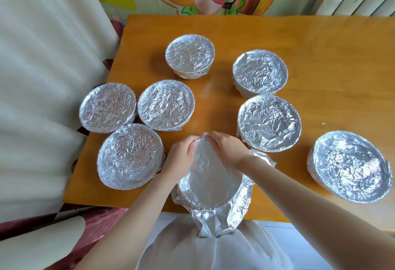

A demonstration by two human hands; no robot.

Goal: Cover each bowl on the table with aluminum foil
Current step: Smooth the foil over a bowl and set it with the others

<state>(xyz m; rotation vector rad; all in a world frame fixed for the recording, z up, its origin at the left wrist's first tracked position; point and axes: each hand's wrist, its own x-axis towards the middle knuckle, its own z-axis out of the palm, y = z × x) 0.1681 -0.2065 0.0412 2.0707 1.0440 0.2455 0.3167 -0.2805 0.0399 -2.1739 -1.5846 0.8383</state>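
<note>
A: Foil sheet (211, 175) draped over the last bowl, right at the near edge of the counter (320, 40) — bowl itself totally hidden underneath. Left hand (180, 158) and right hand (228, 150) both up at the far rim, fingers curled and pinching the sheet's edge there. Seven covered bowls (189, 55) spread out further back, looking done. Anything likely to go wrong from here?

B: Plenty. Thin stuff, so probably a tear right at the pinch if tugged too hard across the rim. Looks lopsided too: loads of slack hanging off the near edge, hardly any at the far side. Could come up short there and never grip the rim properly.

A: More worried about the lot sliding off, honestly.

B: Fair. Sitting that close to the edge with nothing steadying the near side — one tug toward the body and maybe straight into the lap. Can't tell whether already overhanging or not, with foil in the way.

A: And the neighbours?

B: Covered bowl on the left (130, 156) just beside the left wrist, covered bowl on the right (269, 123) near the right forearm. Easy to knock with an arm while crimping round the sides. Probably worth nudging the bowl inward first.
</note>
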